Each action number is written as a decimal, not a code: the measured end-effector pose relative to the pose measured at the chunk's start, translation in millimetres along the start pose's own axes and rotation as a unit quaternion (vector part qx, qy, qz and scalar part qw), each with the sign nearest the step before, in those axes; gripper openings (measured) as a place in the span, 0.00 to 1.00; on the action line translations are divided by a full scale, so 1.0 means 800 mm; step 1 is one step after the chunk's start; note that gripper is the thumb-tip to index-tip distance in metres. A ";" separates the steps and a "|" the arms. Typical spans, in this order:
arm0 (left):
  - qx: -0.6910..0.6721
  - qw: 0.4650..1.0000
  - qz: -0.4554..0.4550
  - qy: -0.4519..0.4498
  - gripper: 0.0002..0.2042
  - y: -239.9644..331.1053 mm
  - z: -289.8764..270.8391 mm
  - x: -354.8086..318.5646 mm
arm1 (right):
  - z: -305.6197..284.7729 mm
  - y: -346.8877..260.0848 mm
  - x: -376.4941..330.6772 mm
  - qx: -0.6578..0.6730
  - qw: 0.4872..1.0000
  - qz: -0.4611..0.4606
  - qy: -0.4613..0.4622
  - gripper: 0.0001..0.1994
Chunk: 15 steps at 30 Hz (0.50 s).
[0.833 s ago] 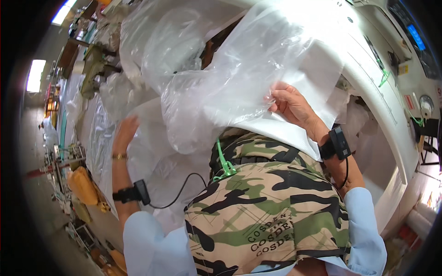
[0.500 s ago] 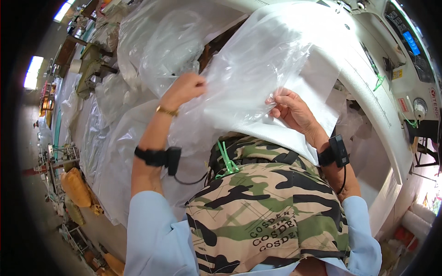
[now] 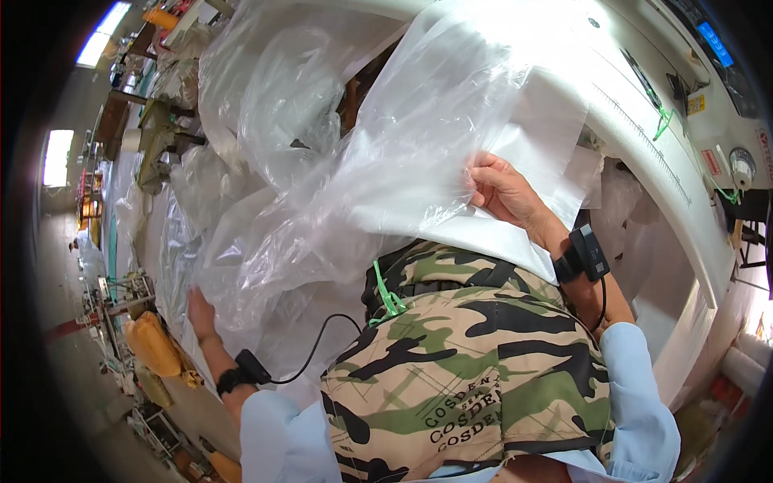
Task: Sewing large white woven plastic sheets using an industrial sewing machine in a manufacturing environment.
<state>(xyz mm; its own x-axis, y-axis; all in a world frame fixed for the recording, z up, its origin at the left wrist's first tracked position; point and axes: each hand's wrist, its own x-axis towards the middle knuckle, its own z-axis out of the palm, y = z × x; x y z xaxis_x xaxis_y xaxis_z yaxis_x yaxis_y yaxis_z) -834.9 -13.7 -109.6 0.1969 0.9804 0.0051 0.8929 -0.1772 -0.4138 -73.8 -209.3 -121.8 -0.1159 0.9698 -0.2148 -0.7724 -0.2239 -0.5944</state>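
Observation:
A large clear plastic sheet (image 3: 419, 121), wrinkled and shiny, stretches over my lap and up to the white worktable. My right hand (image 3: 509, 193) is closed, pinching the sheet's edge between thumb and fingers. Under it lies a smooth white sheet (image 3: 547, 129), which reaches down over my camouflage apron (image 3: 459, 346). Far out to the left, my left hand (image 3: 203, 314) is beside the plastic's left part. Its fingers are small and blurred, so their grip cannot be made out.
A white sewing machine (image 3: 708, 137) with a lit blue display stands at the right, its curved table edge (image 3: 644, 153) bearing a ruler scale. Green threads (image 3: 386, 294) hang at my waist. More bunched plastic (image 3: 294, 88) lies at the upper left, and a yellow bag (image 3: 153, 342) at the far left.
My left hand has moved from the middle of the plastic far down to the left, and the plastic now spreads that way in folds. My right hand keeps its pinch nearly in place.

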 end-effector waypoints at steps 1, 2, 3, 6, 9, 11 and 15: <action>-0.036 0.996 0.066 0.050 0.30 0.037 -0.044 0.034 | 0.000 0.000 0.000 -0.004 1.000 -0.004 0.006 0.03; -0.069 0.991 0.098 0.056 0.27 0.086 -0.090 0.077 | 0.001 0.001 0.001 -0.008 1.000 -0.003 0.004 0.04; -0.124 0.967 0.178 0.133 0.24 0.144 -0.135 0.107 | 0.001 0.000 0.001 -0.012 1.000 -0.004 0.004 0.04; -0.557 0.780 0.284 0.018 0.15 0.349 -0.246 0.178 | 0.005 0.000 -0.002 -0.029 1.000 -0.006 0.010 0.05; -0.602 0.677 0.421 -0.031 0.16 0.515 -0.309 0.184 | 0.010 -0.002 -0.008 -0.039 0.999 -0.010 0.014 0.05; -0.557 0.726 0.401 -0.050 0.17 0.589 -0.326 0.187 | 0.011 -0.002 -0.011 -0.044 0.999 -0.015 0.020 0.06; -0.670 0.632 0.289 -0.261 0.19 0.626 -0.320 0.181 | 0.012 0.000 -0.012 -0.043 0.999 -0.027 0.019 0.06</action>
<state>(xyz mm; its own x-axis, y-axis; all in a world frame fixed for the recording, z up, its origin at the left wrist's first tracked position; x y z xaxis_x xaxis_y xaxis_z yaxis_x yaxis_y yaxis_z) -256.0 17.8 -83.2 0.7983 0.5525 -0.2398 0.3429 -0.0896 0.9351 -78.6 -218.0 -112.2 -0.0508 0.9764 -0.2099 -0.7201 -0.1814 -0.6697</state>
